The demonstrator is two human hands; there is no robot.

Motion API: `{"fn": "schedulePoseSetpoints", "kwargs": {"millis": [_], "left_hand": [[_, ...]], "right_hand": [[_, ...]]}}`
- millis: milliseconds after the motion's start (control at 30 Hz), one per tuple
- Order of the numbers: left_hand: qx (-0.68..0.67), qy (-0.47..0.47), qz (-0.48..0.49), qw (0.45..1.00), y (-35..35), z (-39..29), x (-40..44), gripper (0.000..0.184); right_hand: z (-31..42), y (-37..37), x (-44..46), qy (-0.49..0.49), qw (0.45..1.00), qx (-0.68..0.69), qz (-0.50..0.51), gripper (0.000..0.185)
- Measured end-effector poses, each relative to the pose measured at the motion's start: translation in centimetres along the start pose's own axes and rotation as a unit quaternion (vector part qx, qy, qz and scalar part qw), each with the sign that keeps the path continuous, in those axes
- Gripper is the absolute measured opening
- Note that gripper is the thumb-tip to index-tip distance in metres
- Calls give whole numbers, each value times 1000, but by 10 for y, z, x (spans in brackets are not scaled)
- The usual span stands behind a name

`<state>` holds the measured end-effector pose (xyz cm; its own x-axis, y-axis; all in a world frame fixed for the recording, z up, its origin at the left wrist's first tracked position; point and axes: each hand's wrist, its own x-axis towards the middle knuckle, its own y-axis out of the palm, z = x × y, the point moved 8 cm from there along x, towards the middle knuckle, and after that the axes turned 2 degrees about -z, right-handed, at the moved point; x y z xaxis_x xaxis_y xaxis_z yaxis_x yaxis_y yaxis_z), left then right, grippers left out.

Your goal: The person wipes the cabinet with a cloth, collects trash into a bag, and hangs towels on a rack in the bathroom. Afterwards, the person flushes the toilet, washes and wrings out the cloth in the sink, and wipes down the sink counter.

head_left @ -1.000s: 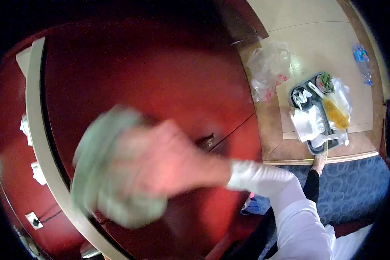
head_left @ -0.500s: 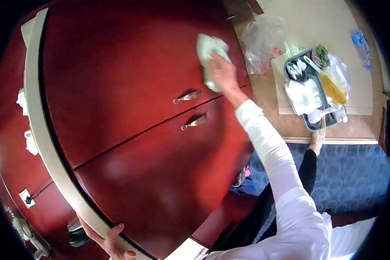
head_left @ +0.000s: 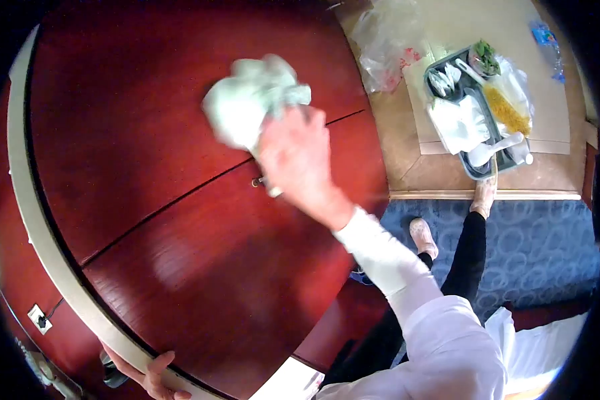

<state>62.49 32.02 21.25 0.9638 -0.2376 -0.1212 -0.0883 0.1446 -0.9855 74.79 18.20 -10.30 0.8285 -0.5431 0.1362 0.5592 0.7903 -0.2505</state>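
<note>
My right hand [head_left: 297, 157] is closed on a pale green cloth [head_left: 237, 110], which lies bunched against the dark red cabinet doors [head_left: 133, 113]. Motion blurs the hand a little. Beneath it, part of a metal door handle [head_left: 259, 182] shows; the other handle is hidden by the hand and cloth. At the lower left, my left hand [head_left: 150, 381] grips the cabinet's cream-coloured edge [head_left: 43, 257], with its thumb on the near side and some fingers out of sight.
At the right, a grey caddy [head_left: 473, 170] holds white packets, a yellow-bristled brush [head_left: 507, 110] and bottles. A clear plastic bag [head_left: 387, 40] and a blue-labelled crumpled wrapper [head_left: 547, 43] lie nearby. My feet show by the ledge [head_left: 447, 195] and blue carpet [head_left: 527, 247]. A plugged-in socket [head_left: 40, 319] is left.
My right hand has swept the cloth leftward across the doors, now over the handles. My left hand stays on the edge. The view has shifted slightly, and another foot shows on the carpet.
</note>
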Motion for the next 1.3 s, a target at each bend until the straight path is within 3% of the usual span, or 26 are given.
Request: {"fn": "schedulePoseSetpoints", "kwargs": {"millis": [33, 100, 200, 233, 267, 333, 400, 467, 533, 600, 633, 733, 767, 800, 867, 900, 967, 1000, 1033, 1067, 1133, 1200, 1300], "left_hand": [[0, -2, 4, 1000, 0, 0, 0, 60], [1, -13, 15, 1000, -1, 0, -3, 59], [-4, -17, 13, 1000, -2, 0, -6, 59], [10, -10, 15, 1000, -4, 0, -8, 59], [21, -1, 16, 1000, -5, 0, -8, 60], [43, 22, 10, 999, -4, 1, -4, 60], [69, 43, 7, 997, -4, -1, -3, 61], [40, 13, 19, 999, 0, -5, -2, 61], [6, -19, 27, 999, 1, -6, -3, 61], [-3, 5, 31, 1000, 3, -7, 0, 61], [-6, 7, 33, 999, 7, -9, 2, 61], [-117, 44, -58, 990, 3, -19, 4, 68], [-71, 35, 58, 995, -11, 50, -41, 56], [-60, 17, 63, 996, -17, 75, -55, 56], [-196, 28, 36, 979, 3, 27, -25, 53], [-71, 57, -15, 996, 1, -6, -4, 54], [-60, 75, -35, 995, 1, -21, 8, 59], [-56, 85, -24, 995, 2, -20, 9, 60], [-55, 81, -25, 995, 1, -18, 11, 60], [-49, 93, -30, 994, 1, -19, 12, 60], [-40, 95, -30, 994, -1, -18, 10, 61], [-14, 106, -34, 994, -1, -19, 10, 60], [8, 153, -24, 988, 0, -24, 9, 55]], "right_hand": [[-39, 12, -6, 47, 988, 146, 6, 7], [-106, 33, -29, 81, 995, 43, -30, 7], [-232, 72, -89, 281, 958, -15, 50, 23], [-256, 74, -107, 377, 921, 46, 89, 28], [-272, 85, -115, 397, 909, 76, 97, 32], [-239, 81, -100, 370, 915, 158, 35, 33], [-164, 68, -77, 273, 896, 346, -50, 29], [-41, -1, -44, 133, 981, 139, -1, 25], [6, -31, -31, 82, 990, 113, -8, 17], [52, -40, -31, 57, 974, 217, -16, 15], [86, -52, -31, 27, 981, 192, -11, 15], [199, -79, -53, -90, 959, 268, -13, 19], [221, -84, -62, -117, 935, 332, -33, 25], [234, -89, -68, -146, 906, 394, -53, 33], [205, -78, -55, -143, 933, 325, -59, 35], [170, -91, -41, -141, 951, 193, -195, 30], [88, -31, -20, -83, 996, 13, 13, 15], [36, -28, -16, -43, 996, 58, 57, 15], [3, -28, -25, -58, 996, 68, -20, 14], [-20, -13, -33, -8, 991, 128, 48, 19], [-46, 8, -39, 52, 975, 209, 51, 24], [-66, 11, -49, 113, 973, 199, 10, 26], [-161, 48, -106, 167, 982, 22, 81, 28]]}}
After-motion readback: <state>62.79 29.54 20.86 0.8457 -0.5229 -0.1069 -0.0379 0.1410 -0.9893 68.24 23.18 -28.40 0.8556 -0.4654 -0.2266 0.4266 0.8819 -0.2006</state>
